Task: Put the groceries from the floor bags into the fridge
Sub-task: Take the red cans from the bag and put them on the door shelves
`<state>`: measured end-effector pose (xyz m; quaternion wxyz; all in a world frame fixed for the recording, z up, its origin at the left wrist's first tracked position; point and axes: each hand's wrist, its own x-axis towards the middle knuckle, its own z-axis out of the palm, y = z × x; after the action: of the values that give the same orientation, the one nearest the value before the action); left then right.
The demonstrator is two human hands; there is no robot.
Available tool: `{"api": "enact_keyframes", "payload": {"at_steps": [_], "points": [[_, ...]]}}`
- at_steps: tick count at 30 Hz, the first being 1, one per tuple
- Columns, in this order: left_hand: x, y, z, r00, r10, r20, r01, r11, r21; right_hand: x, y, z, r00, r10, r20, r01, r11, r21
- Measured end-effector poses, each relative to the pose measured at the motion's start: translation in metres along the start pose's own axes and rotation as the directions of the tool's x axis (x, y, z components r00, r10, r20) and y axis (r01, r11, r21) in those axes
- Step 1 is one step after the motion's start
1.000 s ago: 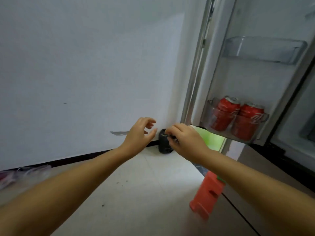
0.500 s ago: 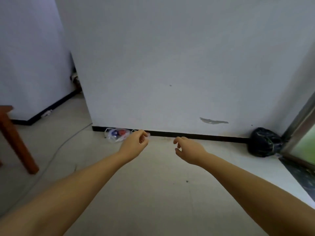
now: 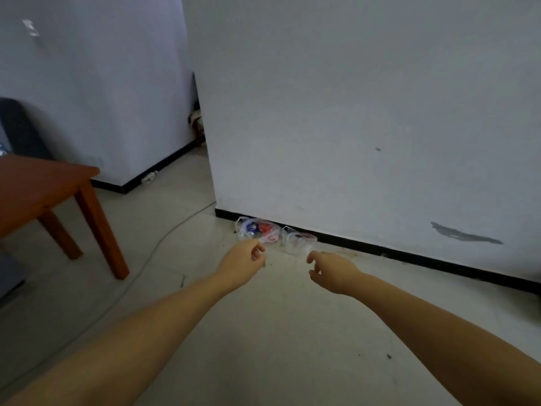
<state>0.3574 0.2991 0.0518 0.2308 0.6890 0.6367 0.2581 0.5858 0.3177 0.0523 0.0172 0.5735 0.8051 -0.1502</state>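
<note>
As both arms stretch toward the wall, the left hand (image 3: 244, 259) and right hand (image 3: 332, 269) hang loosely curled and hold nothing, apparently readied for a pickup. Two clear plastic bags (image 3: 263, 231) of groceries lie on the floor (image 3: 263, 332) against the baseboard, just beyond the fingertips. A wooden table (image 3: 44, 186) stands well left.

Quick count: two clear plastic bags on the floor by the wall, the left bag (image 3: 256, 230) with red and blue stuff inside, the right bag (image 3: 298, 240) mostly see-through. Two bare hands out front, left hand (image 3: 241, 263) and right hand (image 3: 333, 272), both holding nothing. One wooden surface (image 3: 38, 186), one cable (image 3: 164, 238) on the floor.
</note>
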Motion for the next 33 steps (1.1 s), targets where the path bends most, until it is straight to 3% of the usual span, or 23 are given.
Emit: {"api": "enact_keyframes", "payload": {"at_steps": [13,18,26,33], "points": [[0.201,-0.142,-0.057,0.982,-0.187,0.004,0.187,0.982,0.022,0.276,-0.030,-0.029,0.984,-0.074,0.165,0.076,0.997,-0.008],[0.317,-0.192,-0.080,0.990,-0.133,0.038,0.131,0.989,0.065,0.393,-0.047,-0.038,0.990,-0.041,0.135,0.043,0.999,-0.012],[0.498,-0.236,-0.126,0.977,-0.027,0.214,0.001,0.993,0.118,0.540,-0.073,-0.072,0.988,0.075,0.135,-0.091,0.990,0.112],[0.612,-0.278,-0.093,0.935,-0.021,0.353,-0.008,0.997,0.081,0.637,-0.035,-0.062,0.961,0.174,0.215,-0.211,0.964,0.163]]}}
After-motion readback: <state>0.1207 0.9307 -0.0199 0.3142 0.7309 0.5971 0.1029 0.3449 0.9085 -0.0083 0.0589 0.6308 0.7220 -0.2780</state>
